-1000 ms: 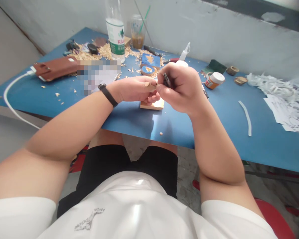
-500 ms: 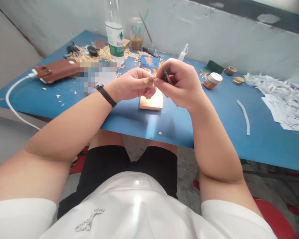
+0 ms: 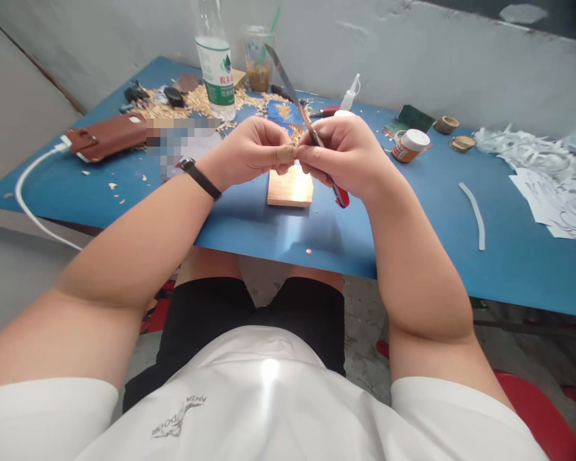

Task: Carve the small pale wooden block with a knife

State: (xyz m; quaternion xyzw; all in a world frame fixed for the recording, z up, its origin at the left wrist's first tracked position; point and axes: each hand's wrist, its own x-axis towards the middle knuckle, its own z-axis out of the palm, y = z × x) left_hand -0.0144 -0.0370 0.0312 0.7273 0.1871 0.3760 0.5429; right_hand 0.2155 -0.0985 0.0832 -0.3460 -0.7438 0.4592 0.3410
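Note:
My right hand is closed around a knife with a long, narrow blade and a red and dark handle. The blade slants up and to the left, away from me, and the red handle end sticks out below the palm. My left hand is pinched shut, its fingertips meeting those of my right hand. A tan patch covers the left thumb tip; whether it is a plaster or a bit of wood, I cannot tell. Anything between the fingertips is hidden. Just below both hands, a pale wooden block lies on the blue table.
Wood shavings surround a water bottle and a drink cup at the back. On the left is a brown leather case with a white cable. An orange-and-white jar and paper strips lie right.
The knife has turned in my right hand, so its blade shows broader and its red handle end now shows below the palm. Both hands stay close together above the block.

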